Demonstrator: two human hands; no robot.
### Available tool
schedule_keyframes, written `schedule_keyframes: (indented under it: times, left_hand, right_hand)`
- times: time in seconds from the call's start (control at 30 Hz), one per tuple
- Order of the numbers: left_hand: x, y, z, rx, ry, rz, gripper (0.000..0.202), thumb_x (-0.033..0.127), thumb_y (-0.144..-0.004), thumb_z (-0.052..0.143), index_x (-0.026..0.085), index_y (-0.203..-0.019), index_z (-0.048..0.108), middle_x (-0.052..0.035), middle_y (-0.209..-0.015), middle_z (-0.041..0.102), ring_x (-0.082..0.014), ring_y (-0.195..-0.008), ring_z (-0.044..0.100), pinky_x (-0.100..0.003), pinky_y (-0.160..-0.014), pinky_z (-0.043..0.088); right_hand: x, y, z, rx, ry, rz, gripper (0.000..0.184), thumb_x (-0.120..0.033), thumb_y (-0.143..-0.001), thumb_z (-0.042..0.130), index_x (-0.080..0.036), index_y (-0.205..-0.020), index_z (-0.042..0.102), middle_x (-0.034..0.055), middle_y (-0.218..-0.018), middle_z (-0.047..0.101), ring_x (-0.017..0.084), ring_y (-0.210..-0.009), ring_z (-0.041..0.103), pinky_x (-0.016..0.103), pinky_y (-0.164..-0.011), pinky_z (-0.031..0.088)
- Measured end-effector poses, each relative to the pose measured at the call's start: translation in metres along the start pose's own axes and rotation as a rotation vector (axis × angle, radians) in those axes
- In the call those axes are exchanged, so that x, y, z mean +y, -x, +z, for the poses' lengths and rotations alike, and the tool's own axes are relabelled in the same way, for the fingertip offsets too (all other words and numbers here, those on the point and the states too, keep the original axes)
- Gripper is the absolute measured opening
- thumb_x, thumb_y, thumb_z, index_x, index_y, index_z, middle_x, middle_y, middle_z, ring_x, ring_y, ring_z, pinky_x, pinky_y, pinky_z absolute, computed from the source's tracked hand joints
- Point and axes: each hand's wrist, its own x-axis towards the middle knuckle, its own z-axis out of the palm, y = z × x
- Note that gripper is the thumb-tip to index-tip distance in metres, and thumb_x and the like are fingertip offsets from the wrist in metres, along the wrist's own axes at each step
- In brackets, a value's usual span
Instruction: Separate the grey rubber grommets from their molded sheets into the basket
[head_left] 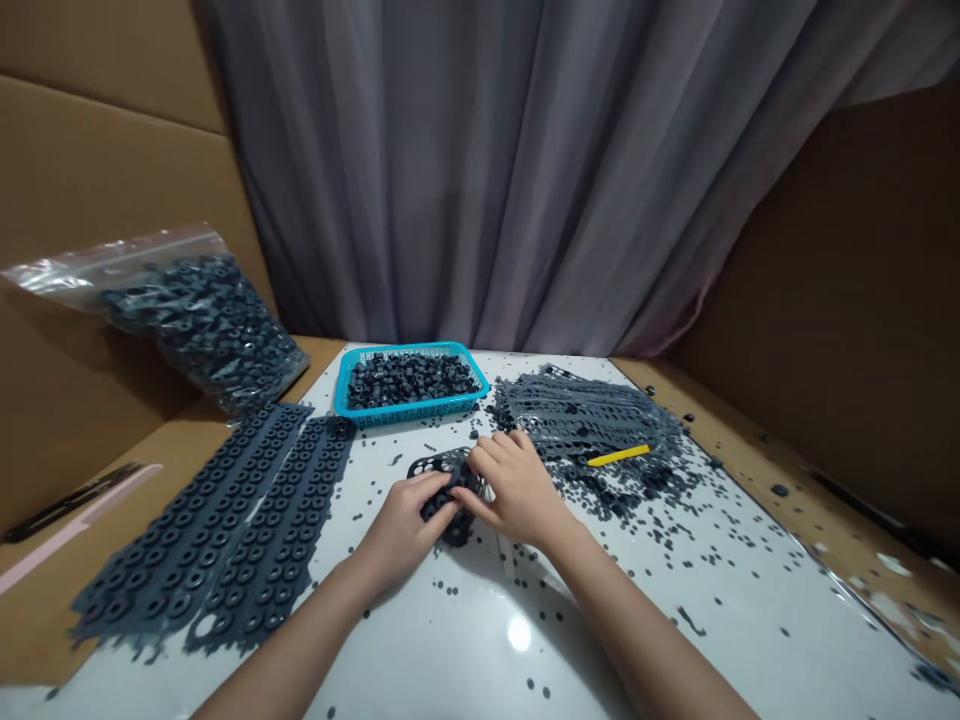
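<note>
Both hands meet over the middle of the white table, gripping one dark rubbery sheet (427, 465) with round holes in its far end. My left hand (409, 515) is closed, its thumb and fingers pinching the sheet's near left part. From the right, my right hand (517, 485) curls over the same sheet, thumb pressed toward the left fingertips. The fingers partly hide the sheet, and I cannot make out whether a small part is between them. Small dark discs are scattered on the table around the hands.
A blue basket (412, 412) of small dark ring parts stands behind the hands. Left are sheets with rows of rings (247, 520) and a zip bag (217, 320) of rings. On the right, a yellow knife-like tool (619, 456) lies on piled perforated strips (577, 410). Cardboard walls (855, 260) flank the table.
</note>
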Motion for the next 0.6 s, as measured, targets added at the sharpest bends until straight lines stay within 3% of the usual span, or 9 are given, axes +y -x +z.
schedule_keyframes:
  times: [0.37, 0.6]
  left_hand:
    - [0.007, -0.001, -0.004, -0.131, -0.014, -0.088, 0.012, 0.026, -0.083, 0.051, 0.018, -0.082, 0.061, -0.0025, -0.078, 0.063, -0.0176, -0.073, 0.057, -0.027, -0.066, 0.040]
    - [0.004, -0.004, -0.005, -0.250, 0.019, -0.071, 0.031, 0.037, -0.089, 0.042, 0.018, -0.066, 0.053, 0.0015, -0.067, 0.054, -0.0149, -0.067, 0.051, -0.025, -0.062, 0.035]
  right_hand:
    - [-0.005, 0.007, 0.017, -0.099, -0.081, 0.042, 0.023, -0.034, -0.090, 0.040, -0.016, -0.078, 0.050, 0.0061, -0.078, 0.057, 0.019, -0.074, 0.046, 0.034, -0.073, 0.026]
    - [0.000, 0.014, 0.018, -0.259, -0.715, 0.066, 0.028, -0.032, -0.095, 0.035, -0.017, -0.072, 0.043, -0.0007, -0.071, 0.048, 0.012, -0.064, 0.043, 0.024, -0.063, 0.031]
